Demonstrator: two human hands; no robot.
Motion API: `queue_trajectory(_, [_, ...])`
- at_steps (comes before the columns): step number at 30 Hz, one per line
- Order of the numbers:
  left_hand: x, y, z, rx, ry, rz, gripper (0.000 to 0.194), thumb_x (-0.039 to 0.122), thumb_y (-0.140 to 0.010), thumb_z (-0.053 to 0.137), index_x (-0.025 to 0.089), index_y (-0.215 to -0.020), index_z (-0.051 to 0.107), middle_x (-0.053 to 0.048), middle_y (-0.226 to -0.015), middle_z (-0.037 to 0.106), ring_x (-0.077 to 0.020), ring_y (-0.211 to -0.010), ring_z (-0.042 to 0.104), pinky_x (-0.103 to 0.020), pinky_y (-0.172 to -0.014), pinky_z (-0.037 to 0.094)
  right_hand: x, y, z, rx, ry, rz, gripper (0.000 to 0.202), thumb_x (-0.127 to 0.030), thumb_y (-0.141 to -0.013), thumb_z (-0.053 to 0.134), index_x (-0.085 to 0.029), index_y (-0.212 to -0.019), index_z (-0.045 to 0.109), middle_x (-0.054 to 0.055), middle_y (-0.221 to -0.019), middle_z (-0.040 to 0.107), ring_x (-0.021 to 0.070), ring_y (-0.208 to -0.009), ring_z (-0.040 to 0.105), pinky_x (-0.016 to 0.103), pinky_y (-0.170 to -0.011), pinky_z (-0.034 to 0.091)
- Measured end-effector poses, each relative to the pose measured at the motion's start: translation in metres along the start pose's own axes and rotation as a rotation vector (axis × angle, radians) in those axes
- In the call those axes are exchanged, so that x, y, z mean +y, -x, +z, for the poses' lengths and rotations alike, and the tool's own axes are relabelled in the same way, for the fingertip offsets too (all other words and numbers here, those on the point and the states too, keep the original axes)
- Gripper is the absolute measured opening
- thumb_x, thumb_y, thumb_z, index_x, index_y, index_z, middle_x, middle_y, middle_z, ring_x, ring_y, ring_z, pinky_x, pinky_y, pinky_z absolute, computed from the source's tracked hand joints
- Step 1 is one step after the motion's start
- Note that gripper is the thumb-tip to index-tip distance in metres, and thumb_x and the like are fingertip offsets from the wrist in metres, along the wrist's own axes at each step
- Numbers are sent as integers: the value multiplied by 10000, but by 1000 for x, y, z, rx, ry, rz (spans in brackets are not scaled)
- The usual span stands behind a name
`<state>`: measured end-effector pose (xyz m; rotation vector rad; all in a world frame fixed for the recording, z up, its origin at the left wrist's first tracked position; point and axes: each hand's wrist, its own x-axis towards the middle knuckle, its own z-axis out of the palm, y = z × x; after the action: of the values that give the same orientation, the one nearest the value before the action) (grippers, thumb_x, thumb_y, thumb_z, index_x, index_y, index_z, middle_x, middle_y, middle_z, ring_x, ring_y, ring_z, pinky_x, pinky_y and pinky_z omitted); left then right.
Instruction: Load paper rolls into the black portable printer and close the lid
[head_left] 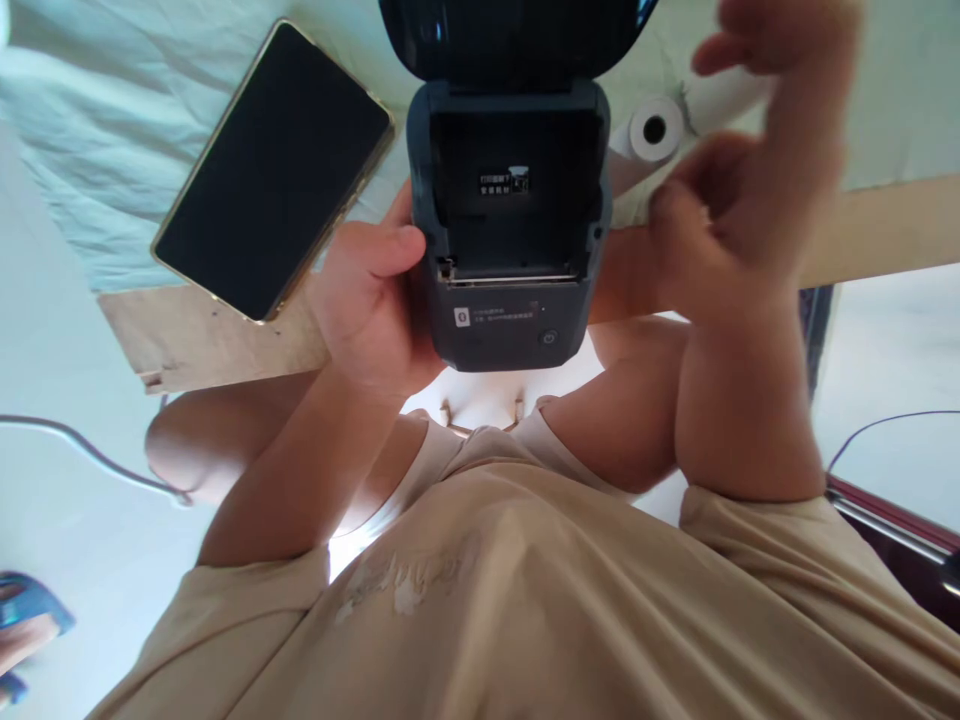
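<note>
My left hand (375, 300) grips a dark grey portable label printer (495, 325) by its side, the thumb on the edge. The printer's glossy black lid (517, 40) stands swung up, and its paper bay shows no roll inside. A small label lies on the bay floor, and a power button sits at the lower right. My right hand (780, 150), smeared by motion, is raised to the right of the printer with thumb and fingers apart. Nothing shows in it. Close beside it lies a white paper roll (637, 150) with a dark core hole.
A black-screened phone (274, 170) with a gold-edged case lies left of the printer on the pale green cloth (97, 150). Another white roll (724, 100) is partly behind my right hand. The wooden table edge (225, 335) runs above my knees. A cable (90, 455) hangs at the left.
</note>
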<state>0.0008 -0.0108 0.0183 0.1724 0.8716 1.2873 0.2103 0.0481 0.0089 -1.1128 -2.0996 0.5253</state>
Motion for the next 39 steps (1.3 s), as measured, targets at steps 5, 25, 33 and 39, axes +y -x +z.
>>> queue_trajectory(5, [-5, -1, -6, -161, -11, 66, 335, 200, -763, 366, 153, -969, 625, -61, -1008, 696, -303, -1396, 560, -584, -1157, 512, 0, -4, 12, -129, 142, 60, 541, -247, -828, 573, -128, -1352, 511, 73, -1287, 562, 115, -1219, 576, 296, -1116, 532])
queue_trajectory(25, [-3, -1, -6, -137, -33, 86, 359, 147, -759, 336, 145, -886, 672, -7, -894, 708, -240, -1292, 645, -504, -1090, 585, -26, -16, 12, 63, -875, 730, 364, -197, -684, 457, -180, -1045, 497, -15, -725, 466, 51, -527, 502, 203, -408, 394])
queue_trajectory(33, [-5, -3, -9, -123, -66, 139, 379, 152, -764, 325, 126, -884, 684, 11, -938, 689, -272, -1313, 634, -579, -1086, 575, -40, -12, 6, 29, -948, 693, 334, -182, -788, 544, -201, -1117, 487, -25, -764, 497, 25, -553, 507, 176, -433, 428])
queue_trajectory(39, [-1, -2, -2, -42, -159, 106, 447, 145, -792, 218, 114, -920, 645, -22, -958, 688, -226, -1378, 588, -529, -1107, 572, -31, -21, 7, -2, -991, 923, 292, -247, -705, 571, -216, -989, 510, -7, -765, 531, 70, -624, 569, 178, -438, 468])
